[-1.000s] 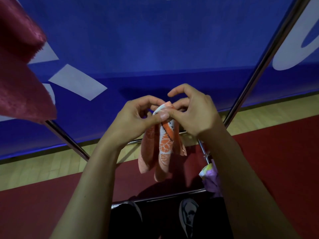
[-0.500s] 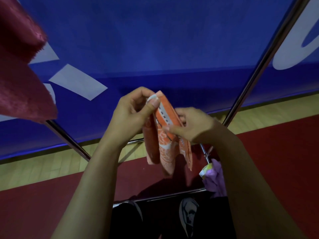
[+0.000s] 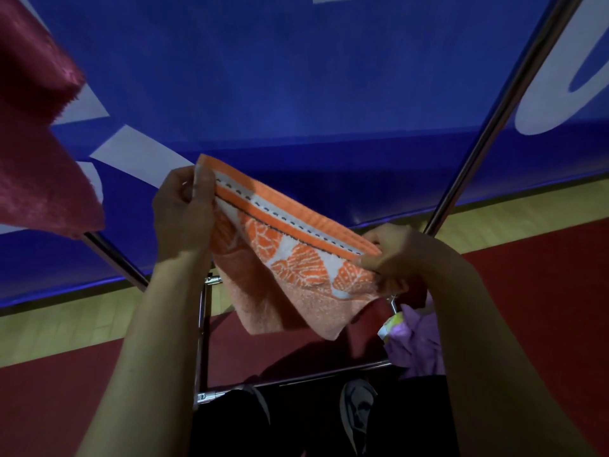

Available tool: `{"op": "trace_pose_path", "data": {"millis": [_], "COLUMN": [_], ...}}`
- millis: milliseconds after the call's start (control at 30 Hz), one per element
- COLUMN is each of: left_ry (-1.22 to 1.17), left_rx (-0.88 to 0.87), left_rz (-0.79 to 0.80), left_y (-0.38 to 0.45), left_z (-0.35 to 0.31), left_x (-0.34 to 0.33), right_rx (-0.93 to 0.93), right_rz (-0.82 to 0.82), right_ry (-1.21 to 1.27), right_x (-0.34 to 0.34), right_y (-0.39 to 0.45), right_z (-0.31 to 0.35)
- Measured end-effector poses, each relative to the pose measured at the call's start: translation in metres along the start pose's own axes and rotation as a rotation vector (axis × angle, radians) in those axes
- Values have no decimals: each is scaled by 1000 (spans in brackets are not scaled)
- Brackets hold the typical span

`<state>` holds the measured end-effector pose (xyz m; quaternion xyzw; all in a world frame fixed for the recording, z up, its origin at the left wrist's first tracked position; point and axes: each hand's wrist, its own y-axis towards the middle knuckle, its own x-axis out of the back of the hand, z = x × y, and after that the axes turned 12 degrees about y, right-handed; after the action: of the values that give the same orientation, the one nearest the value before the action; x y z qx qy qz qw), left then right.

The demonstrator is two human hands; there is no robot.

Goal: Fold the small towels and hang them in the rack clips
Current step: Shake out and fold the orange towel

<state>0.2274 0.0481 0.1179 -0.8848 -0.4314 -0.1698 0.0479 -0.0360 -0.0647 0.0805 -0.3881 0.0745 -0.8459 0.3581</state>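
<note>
I hold an orange towel [image 3: 306, 275] stretched by its striped top hem between my two hands, in mid-air in front of the rack [image 3: 494, 117], the hem slanting from upper left down to lower right. My left hand [image 3: 184, 212] pinches the upper left corner, thumb curled over the white dashed band. My right hand [image 3: 392, 255] grips the lower right end of the hem, fingers folded around the cloth. The hands are well apart, with the hem taut between them. Below the hem the towel hangs loose in folds, leaf pattern facing me, its lowest corner pointing down toward the rack's lower bar [image 3: 316, 377].

A dark red towel [image 3: 36, 136] hangs at the upper left, above a slanting rack bar [image 3: 112, 255]. A purple cloth [image 3: 418, 344] with a yellow tag hangs just beneath my right wrist, beside the rack's inner frame; whether a clip holds it I cannot tell. Behind the rack stands a blue banner [image 3: 296, 77] with white lettering. Under it run a strip of wooden floor [image 3: 66, 321] and a red mat [image 3: 540, 291]. My shoes [image 3: 356, 410] show at the bottom edge.
</note>
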Motion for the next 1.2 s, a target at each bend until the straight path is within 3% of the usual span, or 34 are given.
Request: {"op": "trace_pose_path", "data": {"millis": [233, 433, 533, 633, 800, 1033, 1200], "left_ry": [72, 207, 191, 174, 200, 222, 281], "left_rx": [47, -42, -158, -279, -321, -323, -385], "left_rz": [-45, 177, 277, 376, 603, 722, 617], "left_y": [1, -18, -27, -37, -49, -52, -51], "left_z": [7, -3, -2, -4, -7, -13, -7], "left_x": [-3, -26, -36, -45, -60, -56, -59], "right_rx": [-32, 101, 110, 142, 274, 99, 93], "right_rz": [9, -106, -161, -116, -102, -143, -87], "right_ry": [-131, 342, 421, 556, 622, 859, 962], "right_x": [8, 6, 1, -1, -2, -2, 2], "right_y": [-12, -11, -6, -3, -7, -7, -14], "right_z": [-3, 14, 24, 29, 36, 48, 51]}}
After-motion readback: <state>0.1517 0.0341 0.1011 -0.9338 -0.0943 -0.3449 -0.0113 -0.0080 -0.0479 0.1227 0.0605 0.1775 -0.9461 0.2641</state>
